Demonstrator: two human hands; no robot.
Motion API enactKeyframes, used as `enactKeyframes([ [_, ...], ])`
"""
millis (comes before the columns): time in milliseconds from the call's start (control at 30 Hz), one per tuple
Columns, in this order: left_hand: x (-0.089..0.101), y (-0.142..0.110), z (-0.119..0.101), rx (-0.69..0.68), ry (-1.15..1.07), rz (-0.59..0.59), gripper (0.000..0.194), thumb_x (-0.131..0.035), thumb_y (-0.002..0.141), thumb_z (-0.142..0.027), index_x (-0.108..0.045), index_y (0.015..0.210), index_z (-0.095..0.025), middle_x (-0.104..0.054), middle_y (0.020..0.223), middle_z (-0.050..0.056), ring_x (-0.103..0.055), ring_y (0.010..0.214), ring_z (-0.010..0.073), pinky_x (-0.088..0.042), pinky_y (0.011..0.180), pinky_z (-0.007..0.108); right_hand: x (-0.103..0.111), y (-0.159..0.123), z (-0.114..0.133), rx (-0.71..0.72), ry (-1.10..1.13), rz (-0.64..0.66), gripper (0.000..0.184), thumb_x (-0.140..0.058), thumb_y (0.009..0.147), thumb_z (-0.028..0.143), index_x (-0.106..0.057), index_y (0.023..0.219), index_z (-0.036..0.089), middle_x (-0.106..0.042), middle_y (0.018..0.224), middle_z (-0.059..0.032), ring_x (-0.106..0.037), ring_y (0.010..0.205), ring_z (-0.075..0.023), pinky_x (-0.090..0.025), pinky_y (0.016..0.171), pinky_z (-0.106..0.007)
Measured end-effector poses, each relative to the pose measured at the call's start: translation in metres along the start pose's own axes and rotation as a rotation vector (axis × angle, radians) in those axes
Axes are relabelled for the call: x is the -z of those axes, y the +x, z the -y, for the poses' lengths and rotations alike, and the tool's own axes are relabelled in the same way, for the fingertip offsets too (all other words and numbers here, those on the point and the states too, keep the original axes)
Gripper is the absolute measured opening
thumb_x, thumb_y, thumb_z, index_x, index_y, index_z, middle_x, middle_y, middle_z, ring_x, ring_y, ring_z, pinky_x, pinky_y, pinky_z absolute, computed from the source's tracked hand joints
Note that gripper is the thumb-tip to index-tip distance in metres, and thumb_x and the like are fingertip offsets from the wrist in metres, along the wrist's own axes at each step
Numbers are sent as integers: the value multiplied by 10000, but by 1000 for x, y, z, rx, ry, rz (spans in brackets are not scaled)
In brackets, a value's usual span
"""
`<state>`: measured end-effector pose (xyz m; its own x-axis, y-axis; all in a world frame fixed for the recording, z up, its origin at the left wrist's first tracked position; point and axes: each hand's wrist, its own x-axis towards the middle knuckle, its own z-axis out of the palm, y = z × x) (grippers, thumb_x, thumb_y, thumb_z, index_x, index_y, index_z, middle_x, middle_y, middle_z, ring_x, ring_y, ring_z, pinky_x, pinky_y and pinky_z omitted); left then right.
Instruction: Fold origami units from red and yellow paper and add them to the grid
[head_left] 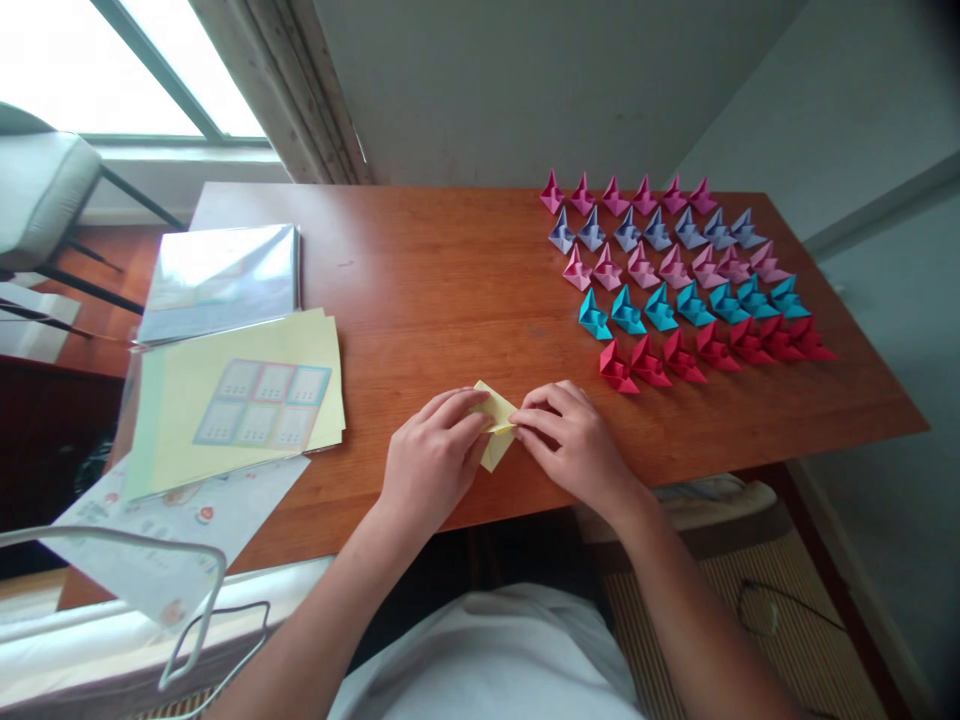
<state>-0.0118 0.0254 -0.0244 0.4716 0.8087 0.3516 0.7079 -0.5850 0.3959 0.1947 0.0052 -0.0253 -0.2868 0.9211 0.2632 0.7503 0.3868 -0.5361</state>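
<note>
A small piece of yellow origami paper (pixel 496 408), partly folded, is held just above the table's front edge. My left hand (pixel 439 450) is closed on its left side, fingers bent over the top and hiding part of it. At its right corner my right hand (pixel 570 435) pinches the paper between thumb and fingertips. A lower corner of the sheet points toward me below the fingers. To the right stand rows of folded paper boats in dark pink (pixel 615 197), lavender (pixel 628 232), light pink (pixel 643 267), turquoise (pixel 661 308) and red (pixel 681 357).
The wooden table (pixel 420 280) runs from side to side. On its left lie a plastic-wrapped pack (pixel 225 275), yellow sheets (pixel 300 380) with a printed grid and a printed white sheet (pixel 255 490). A chair (pixel 45 190) stands by the window; a white bent tube (pixel 150 540) is at lower left.
</note>
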Motion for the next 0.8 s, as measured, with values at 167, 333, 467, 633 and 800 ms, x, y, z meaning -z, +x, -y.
enactKeyframes([
  [167,2,-4,4,-64,-19,-11,149,-570,965,-197,-717,968,-219,-755,1175,25,-694,1115,226,-581,909,341,-3,0,-5,25,31,-51,144,-617,968,208,-751,928,242,-692,933,-47,-574,895,-203,-487,796,-369],
  [333,7,-8,2,-122,-30,-48,128,-609,934,-145,-689,1008,-211,-775,1050,13,-716,963,199,-562,833,319,-3,0,-5,29,32,-48,147,-620,965,200,-757,939,246,-699,943,-46,-582,899,-203,-491,792,-371],
  [467,8,-6,-4,-110,-29,-7,112,-591,928,-125,-663,917,-210,-767,932,-9,-695,827,170,-514,714,291,-4,0,-4,20,38,-58,148,-622,962,196,-758,922,237,-695,929,-49,-584,894,-205,-497,790,-372],
  [633,9,-4,-5,-115,3,10,114,-584,921,-129,-655,905,-216,-762,906,-17,-681,772,157,-474,662,279,-4,0,-4,23,46,-53,144,-625,959,192,-758,927,235,-696,944,-51,-587,901,-206,-502,796,-371],
  [800,17,-2,-12,-134,-22,56,140,-554,961,-197,-648,857,-200,-751,871,10,-679,741,159,-475,643,279,-2,1,-4,17,43,-45,150,-621,961,197,-757,906,227,-697,943,-53,-585,903,-206,-499,803,-372],
])
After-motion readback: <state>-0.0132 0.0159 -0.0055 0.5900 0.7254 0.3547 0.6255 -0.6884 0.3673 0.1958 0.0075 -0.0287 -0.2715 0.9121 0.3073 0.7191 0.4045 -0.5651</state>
